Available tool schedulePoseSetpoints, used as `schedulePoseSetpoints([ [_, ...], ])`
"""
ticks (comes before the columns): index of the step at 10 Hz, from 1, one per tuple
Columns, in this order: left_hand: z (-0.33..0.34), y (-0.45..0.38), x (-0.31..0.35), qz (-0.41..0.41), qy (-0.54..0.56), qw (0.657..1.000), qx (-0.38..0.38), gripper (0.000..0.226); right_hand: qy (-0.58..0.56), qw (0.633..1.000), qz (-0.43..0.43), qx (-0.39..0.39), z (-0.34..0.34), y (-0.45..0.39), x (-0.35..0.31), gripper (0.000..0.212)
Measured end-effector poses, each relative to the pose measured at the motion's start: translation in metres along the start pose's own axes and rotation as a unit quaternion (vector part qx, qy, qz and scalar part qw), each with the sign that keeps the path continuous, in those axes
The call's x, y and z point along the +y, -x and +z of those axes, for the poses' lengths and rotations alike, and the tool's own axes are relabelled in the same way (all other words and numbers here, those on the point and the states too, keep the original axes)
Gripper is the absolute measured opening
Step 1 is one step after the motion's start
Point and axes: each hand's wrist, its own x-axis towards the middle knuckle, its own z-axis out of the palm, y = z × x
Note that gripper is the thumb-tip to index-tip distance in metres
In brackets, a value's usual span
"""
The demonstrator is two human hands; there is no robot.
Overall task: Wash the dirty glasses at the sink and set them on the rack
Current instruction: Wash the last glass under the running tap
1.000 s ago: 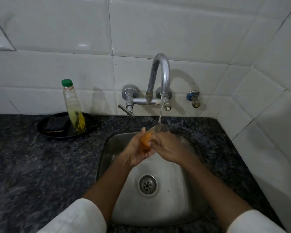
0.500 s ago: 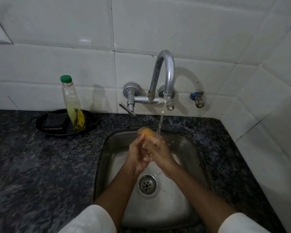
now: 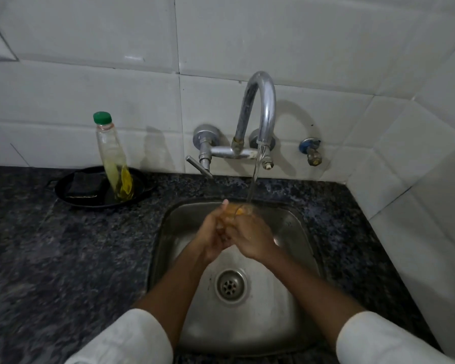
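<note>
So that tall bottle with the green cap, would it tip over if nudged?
Probably. The bottle is tall and narrow, already leaning in the black dish. Its yellow liquid sits low, which should steady it somewhat. It looks like light plastic, so it would likely slide or topple.

Tap [image 3: 260, 111] arches over sink [image 3: 294, 227] back edge. Bottle [image 3: 113, 156] & black dish [image 3: 63, 190] stand left on counter [image 3: 50, 253]; wall close on right.

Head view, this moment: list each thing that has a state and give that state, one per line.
tap: running, stream falling onto the glass
glass: gripped by both hands, under the stream, over the sink
left hand: grips the glass
right hand: grips the glass
sink: wet, drain uncovered
bottle: capped, standing in the black dish, partly full
black dish: holds bottle and dark pad
</note>
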Motion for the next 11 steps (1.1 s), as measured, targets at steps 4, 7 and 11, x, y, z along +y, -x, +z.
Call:
schedulePoseSetpoints([
  [4, 0.016, -0.013, 0.007, 0.01, 0.18, 0.983, -0.042, 0.048, -0.342, 0.91, 0.206, 0.11, -0.012, -0.027, -0.025, 0.019],
  [7, 0.008, -0.012, 0.011, 0.002, 0.14, 0.987, -0.081, 0.048, -0.388, 0.896, 0.172, 0.135, 0.0, -0.026, 0.002, 0.023],
  [11, 0.028, -0.015, -0.008, 0.056, 0.103, 0.993, 0.03, 0.074, -0.742, 0.54, 0.373, 0.137, 0.021, -0.001, 0.004, 0.019],
])
